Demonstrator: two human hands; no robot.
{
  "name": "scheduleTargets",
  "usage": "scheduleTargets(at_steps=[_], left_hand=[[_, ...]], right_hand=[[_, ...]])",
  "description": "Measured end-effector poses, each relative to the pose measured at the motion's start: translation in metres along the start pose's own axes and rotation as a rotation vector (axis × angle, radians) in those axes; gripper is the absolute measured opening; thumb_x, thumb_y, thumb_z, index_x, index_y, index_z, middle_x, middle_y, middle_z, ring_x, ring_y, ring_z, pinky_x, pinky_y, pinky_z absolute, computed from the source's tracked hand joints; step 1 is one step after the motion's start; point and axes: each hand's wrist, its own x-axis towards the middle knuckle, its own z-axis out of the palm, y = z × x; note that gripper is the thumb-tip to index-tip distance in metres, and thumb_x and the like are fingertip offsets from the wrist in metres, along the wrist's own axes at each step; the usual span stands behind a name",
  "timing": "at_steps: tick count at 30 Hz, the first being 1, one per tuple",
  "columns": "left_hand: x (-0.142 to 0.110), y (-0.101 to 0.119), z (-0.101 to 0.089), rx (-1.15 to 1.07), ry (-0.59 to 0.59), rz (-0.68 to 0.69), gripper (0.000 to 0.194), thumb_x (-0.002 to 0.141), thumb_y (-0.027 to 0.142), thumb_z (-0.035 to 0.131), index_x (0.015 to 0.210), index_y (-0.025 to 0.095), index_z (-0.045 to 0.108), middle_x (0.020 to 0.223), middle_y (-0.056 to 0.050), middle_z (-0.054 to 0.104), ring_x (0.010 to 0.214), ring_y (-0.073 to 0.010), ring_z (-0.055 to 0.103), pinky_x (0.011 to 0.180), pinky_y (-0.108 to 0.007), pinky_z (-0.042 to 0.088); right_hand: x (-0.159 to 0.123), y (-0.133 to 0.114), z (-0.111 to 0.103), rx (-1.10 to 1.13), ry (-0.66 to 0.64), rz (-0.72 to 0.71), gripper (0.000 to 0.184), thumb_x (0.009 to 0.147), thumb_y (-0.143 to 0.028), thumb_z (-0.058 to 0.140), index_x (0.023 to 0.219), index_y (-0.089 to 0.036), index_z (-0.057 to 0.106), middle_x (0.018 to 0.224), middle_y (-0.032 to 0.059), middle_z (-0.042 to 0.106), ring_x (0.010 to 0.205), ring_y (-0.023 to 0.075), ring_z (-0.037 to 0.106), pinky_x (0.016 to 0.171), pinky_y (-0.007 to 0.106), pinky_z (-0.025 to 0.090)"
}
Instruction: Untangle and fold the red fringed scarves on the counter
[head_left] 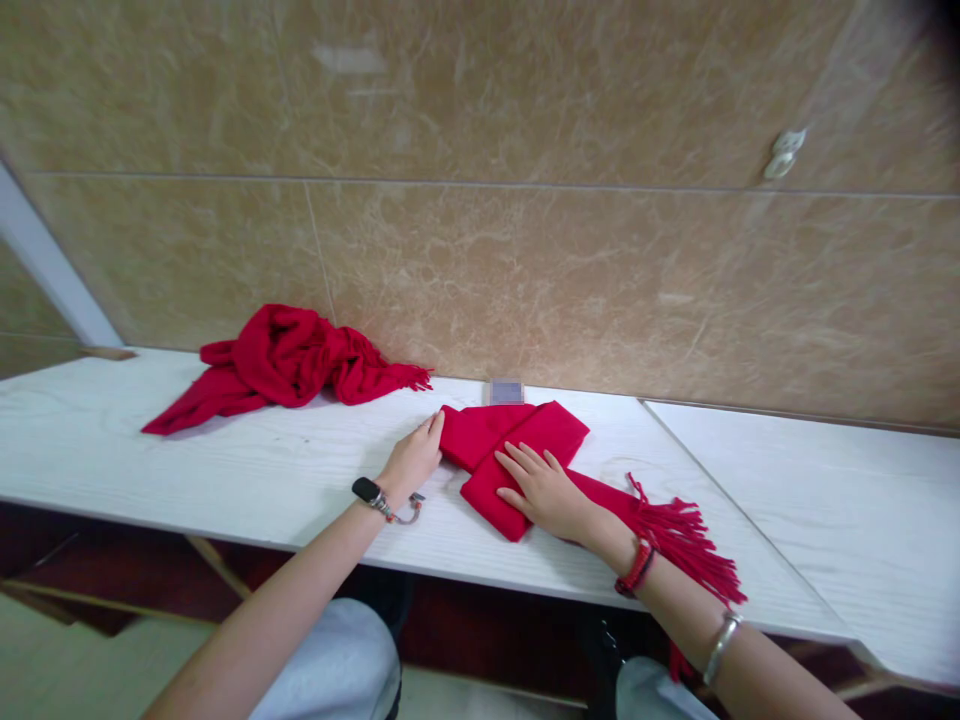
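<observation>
Fingers (435,425) of your left hand (409,465) are drawn nearly together on one edge of the folded red scarf (559,430), holding it at about nine o'clock of the bundle. Your right hand (551,492) lies flat on top, its fingers slightly parted and pressing on the cloth without gripping it. You have two red scarves in view: this folded one, in the middle of the bench (315,470) under both hands, and one crumpled scarf (285,360), well apart at ten o'clock, near the wall (480,270). On the folded one, one band crosses another diagonally, and one fringe (690,545) runs out toward four o'clock, past your right wrist. One fringed tip shows on the crumpled scarf too, pointing to three o'clock

One small flat box (506,392) sits just beyond the folded scarf at twelve o'clock, close to the wall; you cannot tell whether the cloth covers part of it. You wear four things on your arms: one dark watch (367,490) and one bracelet (405,512) at the left wrist, one red band (636,568) and one silver bangle (722,648) on the right. One pale fixture (784,154) is on the wall at one o'clock, and two knees (330,655) show below the bench's near edge
</observation>
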Motion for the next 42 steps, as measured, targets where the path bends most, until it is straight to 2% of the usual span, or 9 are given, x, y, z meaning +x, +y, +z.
scheduleTargets(at_steps=[4, 8, 12, 15, 18, 24, 35, 39, 42], left_hand=[[0.0, 0.01, 0.0, -0.02, 0.01, -0.074, 0.065, 0.07, 0.001, 0.046, 0.132, 0.009, 0.028, 0.128, -0.018, 0.043, 0.112, -0.022, 0.049, 0.089, -0.029, 0.043], [0.004, 0.007, -0.001, -0.134, 0.056, -0.076, 0.064, 0.067, -0.004, 0.044, 0.128, 0.011, 0.036, 0.121, -0.015, 0.049, 0.109, -0.0207, 0.051, 0.092, -0.032, 0.042], [0.006, 0.001, -0.002, -0.251, 0.129, -0.019, 0.053, 0.071, -0.002, 0.041, 0.123, 0.009, 0.044, 0.119, -0.014, 0.054, 0.111, -0.0204, 0.05, 0.097, -0.033, 0.038], [0.004, 0.003, -0.004, -0.251, 0.154, -0.016, 0.049, 0.074, 0.001, 0.04, 0.121, 0.011, 0.046, 0.117, -0.013, 0.056, 0.108, -0.0198, 0.052, 0.096, -0.033, 0.039], [0.0, 0.008, -0.006, -0.194, 0.129, -0.012, 0.049, 0.077, 0.004, 0.039, 0.125, 0.014, 0.042, 0.118, -0.012, 0.055, 0.106, -0.0205, 0.053, 0.092, -0.033, 0.042], [-0.001, 0.014, -0.007, -0.183, 0.067, 0.0, 0.062, 0.075, 0.008, 0.047, 0.134, 0.012, 0.027, 0.128, -0.017, 0.044, 0.108, -0.0245, 0.052, 0.088, -0.035, 0.045], [0.009, 0.025, -0.008, -0.4, 0.165, -0.055, 0.064, 0.073, -0.001, 0.035, 0.136, 0.012, 0.027, 0.112, -0.015, 0.058, 0.1, -0.0212, 0.057, 0.087, -0.033, 0.044], [0.012, 0.017, -0.001, -0.503, 0.227, -0.11, 0.071, 0.069, -0.004, 0.034, 0.137, 0.016, 0.025, 0.12, -0.011, 0.054, 0.11, -0.02, 0.051, 0.094, -0.035, 0.041], [0.011, 0.004, 0.006, -0.566, 0.234, -0.053, 0.075, 0.066, -0.006, 0.031, 0.136, 0.018, 0.028, 0.129, -0.008, 0.047, 0.12, -0.0179, 0.042, 0.103, -0.037, 0.033]], right_hand=[[0.011, -0.006, -0.018, 0.033, -0.037, 0.029, 0.05, 0.086, -0.043, 0.039, 0.125, -0.012, 0.046, 0.133, 0.0158, 0.043, 0.123, 0.0285, 0.036, 0.099, 0.049, 0.029], [0.031, -0.026, -0.03, 0.044, 0.121, 0.084, 0.047, 0.085, -0.04, 0.044, 0.12, -0.009, 0.048, 0.125, 0.0171, 0.05, 0.117, 0.0258, 0.043, 0.097, 0.042, 0.032], [0.048, -0.049, -0.025, -0.009, 0.166, 0.129, 0.043, 0.081, -0.038, 0.052, 0.114, -0.01, 0.05, 0.111, 0.0165, 0.059, 0.106, 0.0253, 0.052, 0.088, 0.038, 0.039], [0.054, -0.059, -0.016, -0.106, 0.139, 0.165, 0.031, 0.083, -0.023, 0.046, 0.11, -0.01, 0.051, 0.102, 0.0164, 0.062, 0.095, 0.0248, 0.058, 0.082, 0.036, 0.043], [0.055, -0.062, -0.011, -0.167, 0.135, 0.159, 0.033, 0.085, -0.011, 0.035, 0.116, -0.006, 0.047, 0.1, 0.0188, 0.061, 0.09, 0.0246, 0.061, 0.078, 0.035, 0.045], [0.053, -0.058, -0.013, -0.113, 0.127, 0.181, 0.039, 0.083, -0.008, 0.031, 0.121, -0.004, 0.041, 0.1, 0.0183, 0.062, 0.079, 0.0226, 0.064, 0.063, 0.029, 0.049], [0.05, -0.06, -0.013, -0.145, 0.23, 0.184, 0.04, 0.084, -0.009, 0.03, 0.122, -0.006, 0.042, 0.11, 0.0187, 0.059, 0.097, 0.0235, 0.059, 0.076, 0.03, 0.047], [0.052, -0.057, -0.004, -0.17, 0.196, 0.181, 0.043, 0.084, -0.011, 0.032, 0.127, -0.005, 0.039, 0.124, 0.0208, 0.05, 0.11, 0.0245, 0.051, 0.086, 0.033, 0.043], [0.051, -0.055, 0.004, -0.165, 0.158, 0.121, 0.045, 0.085, -0.014, 0.034, 0.128, -0.005, 0.039, 0.129, 0.0209, 0.045, 0.119, 0.0253, 0.043, 0.093, 0.038, 0.037]])
